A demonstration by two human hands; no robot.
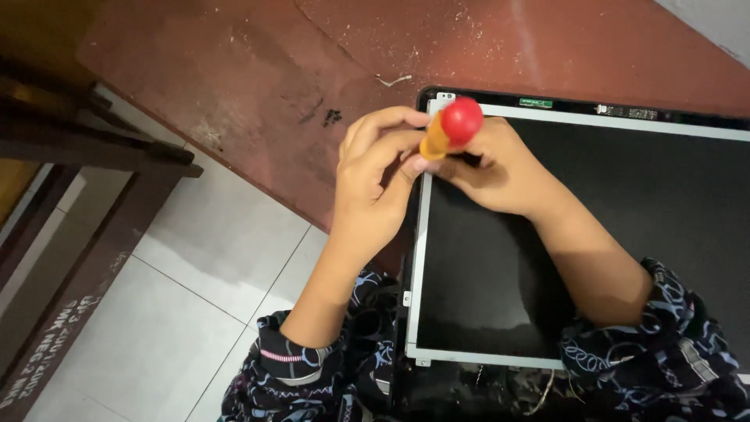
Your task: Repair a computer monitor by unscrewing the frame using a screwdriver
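My right hand [500, 168] grips a screwdriver [449, 129], red cap up, at the panel's [625, 227] top-left corner. My left hand [375, 184] pinches its orange handle. The panel lies on a red table [258, 86].

Screwdriver [451, 127]: red cap, orange handle. Screen panel [594, 234]: black, silver frame. Counter [258, 86] is reddish-brown, sleeves [672, 352] dark with blue swirls.

Both forearms extend forward from patterned sleeves and converge, hands meeting knuckle to knuckle. Left hand [373, 184]: wrist straight, fingers [383, 125] curled inward in a pinch. Right hand [500, 168]: wrist bent toward the left, fingers closed in a grip, thumb pressed forward.
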